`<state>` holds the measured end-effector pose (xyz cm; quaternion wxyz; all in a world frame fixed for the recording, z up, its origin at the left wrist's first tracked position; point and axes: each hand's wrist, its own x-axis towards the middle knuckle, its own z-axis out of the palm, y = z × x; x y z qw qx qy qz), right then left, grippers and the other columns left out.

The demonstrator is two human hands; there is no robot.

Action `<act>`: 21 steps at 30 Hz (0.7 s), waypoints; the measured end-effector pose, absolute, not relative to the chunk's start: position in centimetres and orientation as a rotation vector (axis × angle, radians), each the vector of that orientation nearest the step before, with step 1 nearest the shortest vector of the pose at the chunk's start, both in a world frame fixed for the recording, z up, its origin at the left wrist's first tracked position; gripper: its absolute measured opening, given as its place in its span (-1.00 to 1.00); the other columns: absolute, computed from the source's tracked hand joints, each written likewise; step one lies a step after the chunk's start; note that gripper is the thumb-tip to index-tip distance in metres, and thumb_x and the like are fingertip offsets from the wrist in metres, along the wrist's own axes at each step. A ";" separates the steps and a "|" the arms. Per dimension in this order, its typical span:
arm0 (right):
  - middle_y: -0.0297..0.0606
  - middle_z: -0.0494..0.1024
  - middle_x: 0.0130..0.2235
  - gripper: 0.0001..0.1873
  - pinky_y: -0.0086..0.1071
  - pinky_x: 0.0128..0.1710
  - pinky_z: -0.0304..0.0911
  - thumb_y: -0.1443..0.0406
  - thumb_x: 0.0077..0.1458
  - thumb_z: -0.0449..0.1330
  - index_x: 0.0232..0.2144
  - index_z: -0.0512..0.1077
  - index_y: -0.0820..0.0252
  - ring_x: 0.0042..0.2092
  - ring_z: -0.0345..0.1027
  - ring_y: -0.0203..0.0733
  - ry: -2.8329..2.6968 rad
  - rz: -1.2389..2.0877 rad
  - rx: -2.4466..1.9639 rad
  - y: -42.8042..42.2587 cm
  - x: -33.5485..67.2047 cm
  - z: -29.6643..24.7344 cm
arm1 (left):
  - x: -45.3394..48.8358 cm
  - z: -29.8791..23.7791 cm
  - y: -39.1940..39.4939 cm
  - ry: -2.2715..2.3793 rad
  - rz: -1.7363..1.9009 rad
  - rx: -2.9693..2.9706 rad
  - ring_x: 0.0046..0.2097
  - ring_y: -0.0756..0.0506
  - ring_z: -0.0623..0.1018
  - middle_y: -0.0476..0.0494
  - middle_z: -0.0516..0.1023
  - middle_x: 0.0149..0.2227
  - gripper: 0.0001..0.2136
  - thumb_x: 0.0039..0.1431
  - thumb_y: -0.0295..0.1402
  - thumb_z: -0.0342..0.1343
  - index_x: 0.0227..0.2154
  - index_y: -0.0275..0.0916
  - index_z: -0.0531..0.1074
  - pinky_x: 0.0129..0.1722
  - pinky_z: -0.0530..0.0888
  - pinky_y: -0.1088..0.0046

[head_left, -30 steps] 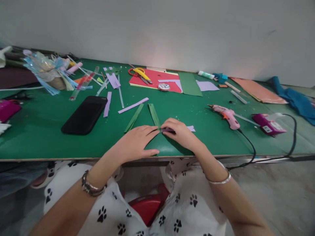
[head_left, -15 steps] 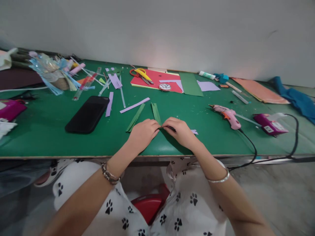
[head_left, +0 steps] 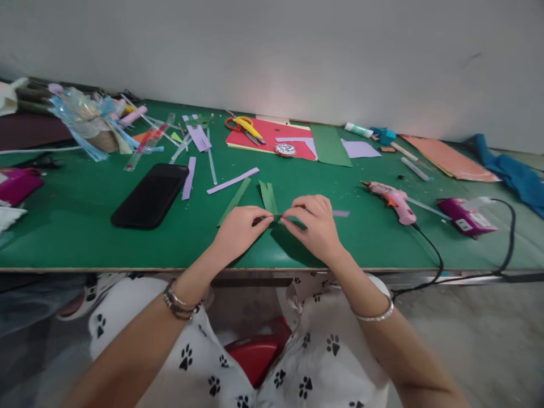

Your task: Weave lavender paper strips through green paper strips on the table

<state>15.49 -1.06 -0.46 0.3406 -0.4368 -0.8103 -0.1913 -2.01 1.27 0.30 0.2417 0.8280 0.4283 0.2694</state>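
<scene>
Both hands are busy with the same bit of paper here. The left hand (head_left: 238, 231) has thumb and index finger pinched together at the near end of a green paper strip (head_left: 267, 196), and the right hand (head_left: 315, 228) is pinching that end from the other side, fingertips almost meeting. The rest of the strip points away from the person, towards the back of the green bench (head_left: 263, 252), so it's pretty much centred close to the front edge.

Just left of it there's a second green strip (head_left: 236, 198) lying at a slant, its near end tucked behind the left hand. A blurry purple strip (head_left: 341, 213) pokes out past the right hand; can't tell if the hand touches it. Another narrow purple strip (head_left: 233, 181) sits a little further back, and a black smartphone (head_left: 149, 195) is off to the left.

Behind all that, yellow-and-orange scissors (head_left: 245, 127) lie on some red paper (head_left: 272, 127), with a round patterned disc (head_left: 285, 149) near its front edge and a green sheet (head_left: 330, 144) beside it. Over on the right, a pink glue gun (head_left: 395, 201) rests near a purple power socket box (head_left: 466, 216).
</scene>
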 end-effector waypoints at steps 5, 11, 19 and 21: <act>-0.31 0.45 -0.34 -0.87 -0.28 -0.25 -0.09 0.21 0.04 0.15 -0.43 0.43 0.12 -0.28 0.23 -0.23 -2.047 -0.571 -1.286 -1.5 15.2 -0.6 | -2.2 0.4 1.3 1.147 0.765 2.247 -0.34 -0.05 0.53 -0.06 0.59 -0.36 -0.84 0.12 -0.38 0.03 -0.41 -0.25 0.52 -0.32 0.38 0.51; -0.34 0.48 -0.34 -0.89 -0.28 -0.29 -0.15 0.23 0.06 0.15 -0.41 0.41 0.13 -0.31 0.24 -0.25 -2.049 -0.649 -1.276 -1.6 14.8 -0.6 | -2.3 0.5 1.2 1.149 0.777 2.295 -0.31 -0.06 0.53 -0.09 0.59 -0.34 -0.84 0.12 -0.40 0.03 -0.39 -0.27 0.52 -0.29 0.38 0.48; -0.28 0.38 -0.51 -0.77 -0.36 -0.41 0.05 0.19 0.07 0.10 -0.57 0.31 0.14 -0.43 0.19 -0.24 -1.963 -0.262 -1.328 -1.9 14.2 -0.8 | -2.3 0.7 1.1 1.173 0.924 1.944 -0.47 -0.03 0.50 -0.04 0.58 -0.49 -0.82 0.07 -0.32 0.03 -0.48 -0.26 0.50 -0.45 0.38 0.52; -0.25 0.41 -0.43 -0.85 -0.37 -0.42 0.11 0.21 0.03 0.13 -0.48 0.35 0.16 -0.41 0.21 -0.24 -1.914 -0.034 -1.338 -1.7 14.0 -0.8 | -2.3 0.7 1.0 1.166 0.971 1.858 -0.49 -0.02 0.49 -0.03 0.57 -0.52 -0.81 0.06 -0.30 0.03 -0.49 -0.27 0.50 -0.48 0.38 0.54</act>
